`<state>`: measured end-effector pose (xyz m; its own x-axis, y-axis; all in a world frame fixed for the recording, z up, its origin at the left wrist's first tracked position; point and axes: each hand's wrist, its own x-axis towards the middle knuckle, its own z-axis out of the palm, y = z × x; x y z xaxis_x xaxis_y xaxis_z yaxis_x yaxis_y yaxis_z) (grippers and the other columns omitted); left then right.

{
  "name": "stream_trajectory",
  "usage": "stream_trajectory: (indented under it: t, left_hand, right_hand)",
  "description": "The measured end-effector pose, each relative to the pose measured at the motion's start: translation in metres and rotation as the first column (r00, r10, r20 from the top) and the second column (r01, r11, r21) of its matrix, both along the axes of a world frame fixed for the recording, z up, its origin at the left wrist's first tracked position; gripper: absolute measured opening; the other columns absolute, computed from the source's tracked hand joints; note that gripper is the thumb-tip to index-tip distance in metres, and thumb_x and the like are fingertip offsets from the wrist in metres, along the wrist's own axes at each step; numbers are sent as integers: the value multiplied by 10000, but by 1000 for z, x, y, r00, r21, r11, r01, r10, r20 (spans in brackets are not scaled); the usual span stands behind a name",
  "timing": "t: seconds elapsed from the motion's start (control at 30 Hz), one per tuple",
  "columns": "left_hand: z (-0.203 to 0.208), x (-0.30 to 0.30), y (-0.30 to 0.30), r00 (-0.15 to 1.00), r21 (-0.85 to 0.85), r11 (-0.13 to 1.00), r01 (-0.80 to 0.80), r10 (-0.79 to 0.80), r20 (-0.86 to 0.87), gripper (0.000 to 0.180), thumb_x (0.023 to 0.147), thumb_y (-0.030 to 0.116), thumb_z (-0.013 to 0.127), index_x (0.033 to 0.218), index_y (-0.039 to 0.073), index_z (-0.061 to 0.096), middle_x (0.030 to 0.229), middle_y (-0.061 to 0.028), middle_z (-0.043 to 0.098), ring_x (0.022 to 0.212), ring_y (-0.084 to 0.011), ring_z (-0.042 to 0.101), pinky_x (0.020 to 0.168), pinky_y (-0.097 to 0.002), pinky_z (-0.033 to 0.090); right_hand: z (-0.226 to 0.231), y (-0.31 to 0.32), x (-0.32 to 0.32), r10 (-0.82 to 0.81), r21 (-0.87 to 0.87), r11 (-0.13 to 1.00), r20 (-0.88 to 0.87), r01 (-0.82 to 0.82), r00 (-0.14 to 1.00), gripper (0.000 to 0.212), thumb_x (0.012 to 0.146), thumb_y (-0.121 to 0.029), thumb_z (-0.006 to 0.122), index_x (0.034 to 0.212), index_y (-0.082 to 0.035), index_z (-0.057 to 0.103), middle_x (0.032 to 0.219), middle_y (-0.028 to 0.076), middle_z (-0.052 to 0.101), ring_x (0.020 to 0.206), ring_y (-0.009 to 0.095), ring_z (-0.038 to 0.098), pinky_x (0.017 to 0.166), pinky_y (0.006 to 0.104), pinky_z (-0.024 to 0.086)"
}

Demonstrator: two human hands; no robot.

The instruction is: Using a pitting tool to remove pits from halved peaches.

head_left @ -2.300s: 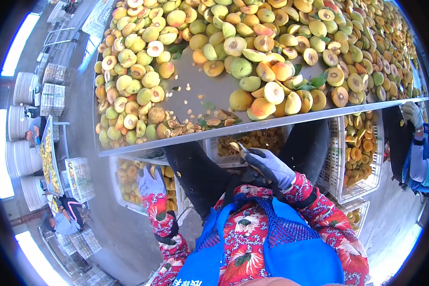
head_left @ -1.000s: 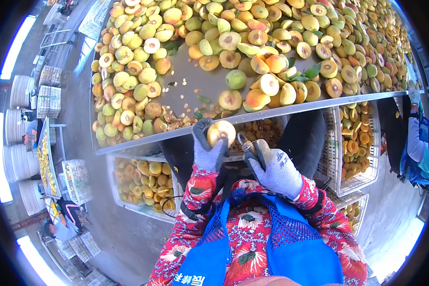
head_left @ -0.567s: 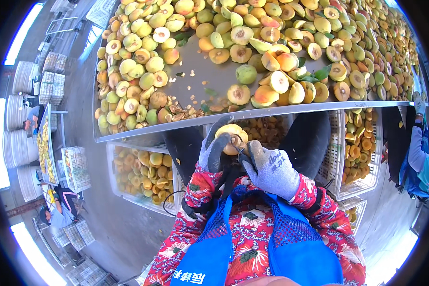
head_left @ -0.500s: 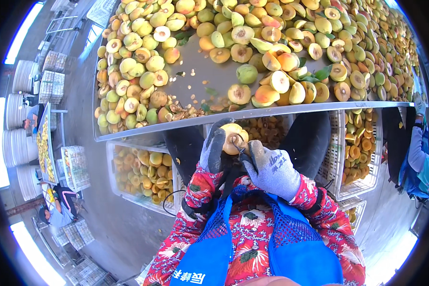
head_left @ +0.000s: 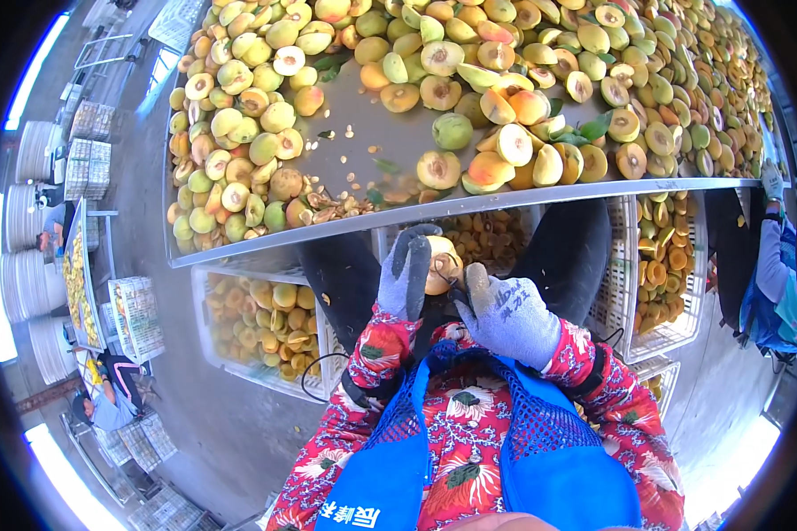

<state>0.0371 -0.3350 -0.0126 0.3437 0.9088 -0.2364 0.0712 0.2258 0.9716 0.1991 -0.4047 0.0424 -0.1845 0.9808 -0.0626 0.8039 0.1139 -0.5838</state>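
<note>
Just below the near edge of the metal table [head_left: 434, 211], a yellow peach half [head_left: 443, 265] sits in my gloved left hand [head_left: 402, 276], whose fingers wrap its left side. My right hand [head_left: 510, 311], in a grey glove with dark fingertips, is closed on a small dark hand tool [head_left: 456, 290]. The tool's thin end meets the cut face of the peach; its handle is mostly hidden by the fingers. On the table lie heaped peach halves [head_left: 443, 168], many with the pits still in, and a scatter of loose pits and scraps [head_left: 332, 205].
White plastic crates of pitted halves stand below the table, one at the left [head_left: 199, 305] and one at the right [head_left: 624, 292]. Another crate lies between my knees, partly hidden. A co-worker in blue [head_left: 775, 274] is at the far right; other people work at the left.
The peach half has turned in my left hand, so its cut face looks different. My left fingers sit slightly lower. The view has shifted slightly.
</note>
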Motion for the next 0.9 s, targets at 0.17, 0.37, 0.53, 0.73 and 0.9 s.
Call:
stream_trajectory:
  t: [0.17,0.37,0.53,0.73,0.9]
  left_hand:
    - [-19,5,-9,822,617,728,300,131,-555,298,954,284,513,1091,24,564,949,-168,636,829,-265,643,681,-362,524]
    - [8,26,-17,924,289,955,-74,175,-341,320,968,319,487,1073,28,568,850,-146,678,768,-242,678,685,-350,522]
    - [-6,21,-13,995,68,994,-85,81,62,415,974,382,461,1095,-1,562,923,-106,649,840,-174,621,771,-300,498]
    - [-20,22,-13,985,3,998,-68,67,158,448,964,403,472,1098,-15,559,927,-124,643,837,-185,622,763,-308,511]
    - [-15,18,-17,985,-80,989,-129,137,104,482,943,453,495,1069,-7,567,883,-128,644,799,-193,632,745,-320,525]
  right_hand:
    - [-6,-1,-2,-42,-173,985,-261,-4,964,239,889,-227,557,934,-4,486,643,198,598,542,320,618,463,409,461]
    - [-5,8,14,-604,-730,601,-682,-325,413,278,942,-303,519,941,-25,512,642,52,551,460,155,529,421,286,413]
    - [-1,6,20,-844,-655,464,-531,-596,-73,313,965,-374,499,917,-67,535,563,-36,427,386,33,373,350,169,293]
    - [-36,-2,18,-903,-363,421,-253,-831,-347,317,984,-344,455,953,-39,537,518,-27,420,330,51,364,308,171,294]
    - [-56,-8,4,-897,-250,441,-144,-862,-417,348,987,-356,431,958,-24,534,521,-16,436,323,57,376,300,176,298]
